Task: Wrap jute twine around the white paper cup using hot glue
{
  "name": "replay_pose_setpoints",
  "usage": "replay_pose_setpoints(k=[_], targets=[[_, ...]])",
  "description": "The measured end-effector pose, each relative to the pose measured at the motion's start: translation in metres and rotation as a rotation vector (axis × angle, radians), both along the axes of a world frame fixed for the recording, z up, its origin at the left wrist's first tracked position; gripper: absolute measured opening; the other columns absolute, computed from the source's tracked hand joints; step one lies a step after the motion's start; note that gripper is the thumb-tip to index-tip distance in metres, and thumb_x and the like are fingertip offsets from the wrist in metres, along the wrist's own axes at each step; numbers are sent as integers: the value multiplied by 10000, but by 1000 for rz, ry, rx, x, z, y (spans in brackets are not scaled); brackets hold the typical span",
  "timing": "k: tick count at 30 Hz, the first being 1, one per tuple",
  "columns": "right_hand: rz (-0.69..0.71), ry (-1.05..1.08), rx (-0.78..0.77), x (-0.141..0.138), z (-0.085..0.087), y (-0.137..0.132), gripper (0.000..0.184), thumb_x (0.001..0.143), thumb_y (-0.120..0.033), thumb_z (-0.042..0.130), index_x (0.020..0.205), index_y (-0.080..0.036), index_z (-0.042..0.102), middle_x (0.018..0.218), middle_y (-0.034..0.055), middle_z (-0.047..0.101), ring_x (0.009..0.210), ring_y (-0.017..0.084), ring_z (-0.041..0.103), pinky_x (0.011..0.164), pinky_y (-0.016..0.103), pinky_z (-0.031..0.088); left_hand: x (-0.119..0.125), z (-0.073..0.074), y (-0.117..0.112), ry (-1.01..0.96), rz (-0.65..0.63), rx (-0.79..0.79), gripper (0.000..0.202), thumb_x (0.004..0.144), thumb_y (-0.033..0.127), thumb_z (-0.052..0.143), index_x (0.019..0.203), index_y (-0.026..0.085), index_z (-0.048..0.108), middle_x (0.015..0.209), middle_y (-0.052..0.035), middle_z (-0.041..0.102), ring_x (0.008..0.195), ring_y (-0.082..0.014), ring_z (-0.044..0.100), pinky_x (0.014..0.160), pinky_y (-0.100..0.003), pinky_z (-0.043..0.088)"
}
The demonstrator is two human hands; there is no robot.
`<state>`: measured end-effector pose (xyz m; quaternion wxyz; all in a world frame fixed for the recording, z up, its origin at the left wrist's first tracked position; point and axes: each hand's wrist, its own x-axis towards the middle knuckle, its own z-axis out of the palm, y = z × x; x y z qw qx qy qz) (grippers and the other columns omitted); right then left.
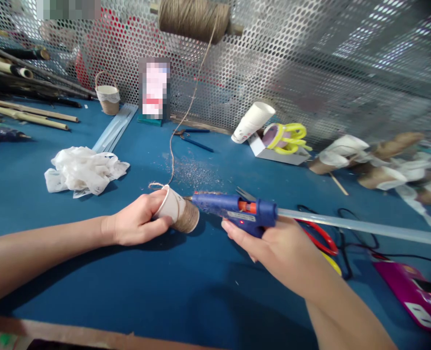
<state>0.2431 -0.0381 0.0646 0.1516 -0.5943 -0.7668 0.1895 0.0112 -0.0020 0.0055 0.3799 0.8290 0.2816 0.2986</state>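
Observation:
My left hand (142, 218) grips a white paper cup (170, 206) by its rim end, with the cup tilted and its base toward the right. Brown twine (188, 217) is wound around the base half of the cup. A loose strand runs from the cup up to a twine spool (193, 19) on the mesh wall. In my right hand (274, 248) is a blue hot glue gun (233, 208), its nozzle at the cup's side near the edge of the winding. Whether the tip touches is too small to tell. A long clear glue stick (347, 226) sticks out of the gun's back.
Crumpled white lace (86, 170) and glue sticks (116, 126) lie left. Pliers (195, 138), stacked paper cups (254, 121) and a box (281, 153) stand behind. Red-handled scissors (321, 236), cables and a purple power strip (408, 291) are at right. Twine-wrapped cups (376, 177) stand beyond.

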Motion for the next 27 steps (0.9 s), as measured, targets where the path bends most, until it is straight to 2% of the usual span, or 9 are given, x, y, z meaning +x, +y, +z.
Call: replay_pose_setpoints(k=[6, 9, 13, 16, 21, 25, 27], targets=[[-30, 10, -26, -2, 4, -1, 450, 781, -411, 499, 369, -259, 395, 319, -47, 473, 381, 148, 517, 502, 277, 460, -1, 1, 1, 11, -17, 7, 148, 798, 164, 389, 812, 101, 522, 788, -71, 552, 736, -161, 505, 721, -291, 449], [-14, 3, 13, 0, 4, -5, 469, 786, -418, 485, 356, -258, 388, 350, -37, 514, 407, 156, 543, 507, 283, 465, -1, 0, 1, 13, -10, -13, 149, 799, 170, 392, 821, 99, 522, 806, -79, 557, 747, -166, 508, 734, -300, 450], [23, -26, 88, 5, 0, -10, 465, 787, -430, 499, 363, -261, 414, 325, -35, 479, 440, 173, 569, 494, 287, 456, -1, -1, 1, 4, 4, -59, 145, 800, 182, 402, 838, 109, 521, 864, -80, 568, 796, -173, 536, 777, -302, 456], [22, -14, 103, 8, -3, -14, 417, 800, -430, 497, 421, -257, 482, 334, -46, 485, 393, 158, 535, 456, 281, 436, -1, -1, 1, -7, 10, -114, 168, 804, 192, 407, 872, 104, 532, 909, -82, 579, 827, -180, 554, 796, -302, 462], [43, -37, 45, 8, -2, -19, 319, 812, -417, 494, 553, -256, 587, 361, -59, 499, 351, 139, 495, 431, 278, 418, 0, -3, 1, -25, 29, -244, 210, 817, 198, 404, 916, 93, 556, 919, -76, 608, 836, -189, 574, 777, -300, 476], [31, -31, 53, 7, -2, -21, 259, 807, -414, 508, 644, -262, 638, 427, -61, 575, 370, 138, 512, 493, 282, 456, -1, -5, 1, -78, 7, -307, 281, 856, 212, 405, 1070, 112, 555, 1001, -63, 627, 902, -185, 585, 828, -289, 467], [41, -21, 63, 6, -2, -21, 211, 796, -403, 526, 709, -263, 658, 548, -47, 655, 469, 154, 584, 551, 283, 486, -1, -5, 1, -113, -24, -316, 316, 876, 209, 394, 1148, 132, 535, 1074, -60, 623, 937, -178, 585, 854, -283, 458]])
